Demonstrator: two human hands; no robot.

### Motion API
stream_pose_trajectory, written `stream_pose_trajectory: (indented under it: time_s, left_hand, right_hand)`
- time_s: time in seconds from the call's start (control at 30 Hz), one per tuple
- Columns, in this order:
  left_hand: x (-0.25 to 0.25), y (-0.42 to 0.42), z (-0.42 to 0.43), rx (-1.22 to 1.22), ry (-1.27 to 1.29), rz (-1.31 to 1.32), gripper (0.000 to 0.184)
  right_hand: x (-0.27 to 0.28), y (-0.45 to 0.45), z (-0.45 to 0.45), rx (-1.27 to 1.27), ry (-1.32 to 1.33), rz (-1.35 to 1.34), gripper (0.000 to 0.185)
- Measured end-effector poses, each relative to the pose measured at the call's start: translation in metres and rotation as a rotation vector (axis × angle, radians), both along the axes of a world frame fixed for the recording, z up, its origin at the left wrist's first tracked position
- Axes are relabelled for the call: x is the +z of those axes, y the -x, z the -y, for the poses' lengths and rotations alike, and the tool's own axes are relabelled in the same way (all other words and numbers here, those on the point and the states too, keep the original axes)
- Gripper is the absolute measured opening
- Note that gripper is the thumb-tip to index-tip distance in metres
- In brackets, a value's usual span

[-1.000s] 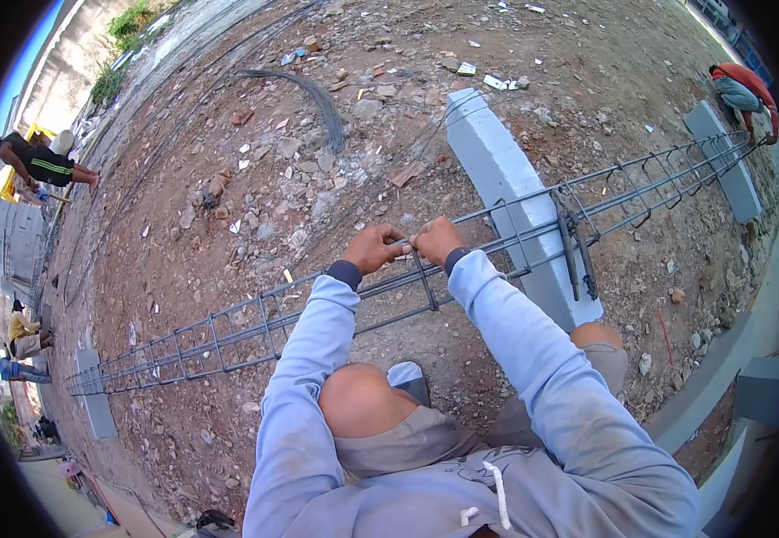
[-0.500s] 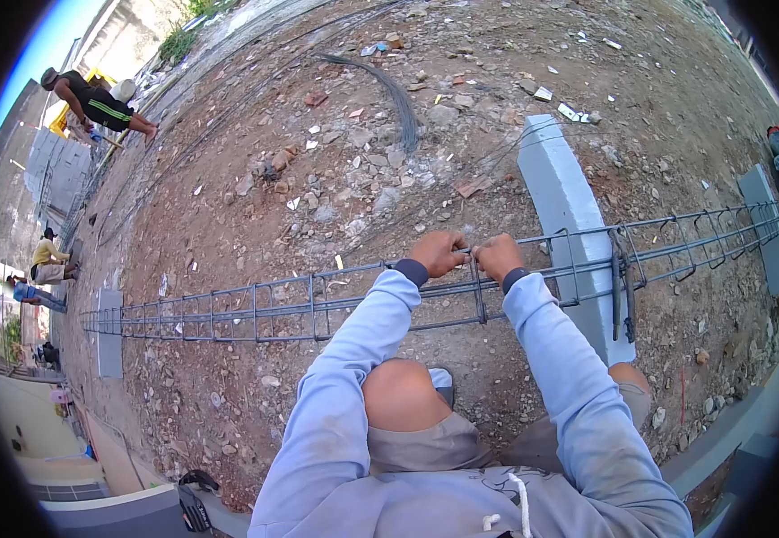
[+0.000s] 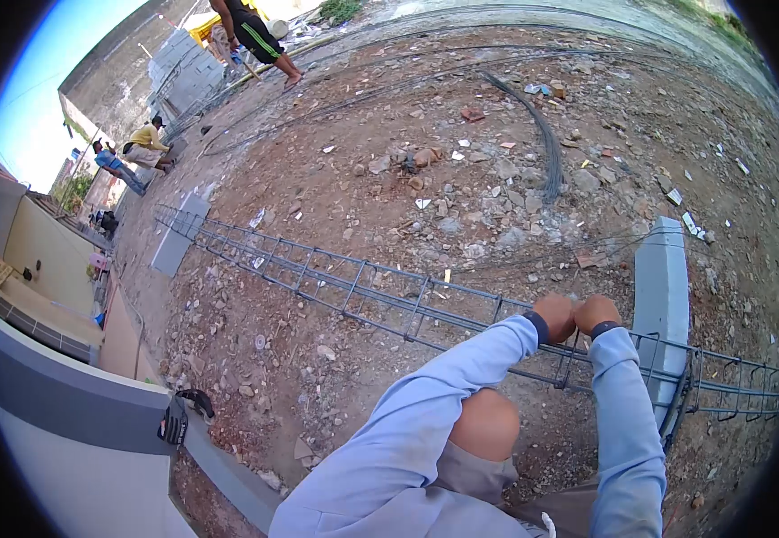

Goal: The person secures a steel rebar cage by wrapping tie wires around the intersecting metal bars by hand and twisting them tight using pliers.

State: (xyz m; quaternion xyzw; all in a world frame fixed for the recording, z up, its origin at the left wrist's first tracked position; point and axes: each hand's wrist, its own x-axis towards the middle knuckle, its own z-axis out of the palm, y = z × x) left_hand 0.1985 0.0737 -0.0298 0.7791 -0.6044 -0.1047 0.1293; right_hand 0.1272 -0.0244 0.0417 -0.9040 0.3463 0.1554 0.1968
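Observation:
A long rebar cage (image 3: 389, 300) runs across the view, resting on a grey block (image 3: 663, 296) at the right and another grey block (image 3: 180, 235) at the far left. At the cage's top bar, just left of the nearer block, my left hand (image 3: 554, 316) and my right hand (image 3: 596, 313) are closed side by side, touching. A stirrup (image 3: 567, 363) hangs directly below them. What the fingers pinch is too small to make out. Dark bars (image 3: 679, 399) lie across the cage beside the nearer block.
A bundle of thin wire (image 3: 546, 148) lies on the rubble ground. One person (image 3: 259, 40) stands at the upper left; two more people (image 3: 147, 143) (image 3: 117, 166) are farther left. A low wall (image 3: 228, 475) and a black object (image 3: 178, 417) are at lower left.
The view has swung left, so the cage, blocks and hands appear farther right and lower. My hands stay together at the same stirrup. The person at the cage's right end is out of view.

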Motion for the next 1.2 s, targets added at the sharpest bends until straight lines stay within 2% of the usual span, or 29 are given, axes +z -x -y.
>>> stream_pose_trajectory:
  time_s: [0.13,0.27,0.3,0.4,0.43,0.6,0.67,0.77,0.9,0.97,1.07,1.1,1.17,1.2]
  left_hand:
    - [0.006,0.007,-0.004,0.009,0.036,-0.011,0.02]
    - [0.014,0.012,-0.004,0.17,0.006,-0.134,0.026]
    - [0.031,0.015,-0.005,0.249,-0.059,-0.232,0.028]
    - [0.006,0.011,0.0,0.378,0.071,-0.388,0.032]
    - [0.0,0.011,0.002,0.421,0.099,-0.456,0.033]
    - [0.012,0.012,0.002,0.541,0.157,-0.641,0.031]
    - [0.004,0.012,0.002,0.51,0.243,-0.627,0.031]
    - [0.006,0.016,-0.001,0.428,0.277,-0.552,0.032]
    - [-0.002,0.015,-0.005,0.274,0.298,-0.427,0.039]
    - [0.002,0.011,-0.005,0.221,0.21,-0.362,0.043]
    - [0.014,0.006,-0.005,0.146,0.053,-0.305,0.051]
    - [0.007,0.002,0.0,0.129,0.002,-0.298,0.051]
    - [-0.008,-0.011,0.008,0.093,-0.038,-0.338,0.05]
    - [0.005,-0.014,0.006,0.114,-0.077,-0.343,0.049]
  right_hand:
    - [-0.002,-0.003,0.005,0.063,0.024,-0.06,0.04]
    - [-0.027,0.002,0.013,0.048,0.094,0.014,0.038]
    - [-0.028,0.004,0.013,0.066,0.078,0.049,0.032]
    - [-0.029,0.013,0.011,-0.037,0.047,0.114,0.027]
    - [-0.034,0.017,0.012,-0.002,0.045,0.194,0.023]
    - [-0.028,0.027,-0.004,-0.072,0.148,0.233,0.027]
    - [-0.037,0.027,-0.004,-0.076,0.149,0.217,0.023]
    - [-0.013,0.027,-0.018,-0.184,0.131,0.247,0.024]
    - [-0.019,0.026,-0.009,-0.117,0.125,0.254,0.028]
    - [-0.037,0.024,0.005,-0.016,0.129,0.281,0.028]
    - [-0.066,0.024,0.03,0.093,-0.017,0.26,0.026]
    - [-0.057,0.028,0.031,0.097,-0.171,0.262,0.022]
    - [-0.054,0.034,0.033,0.092,-0.245,0.235,0.02]
    - [-0.055,0.035,0.034,0.079,-0.296,0.246,0.019]
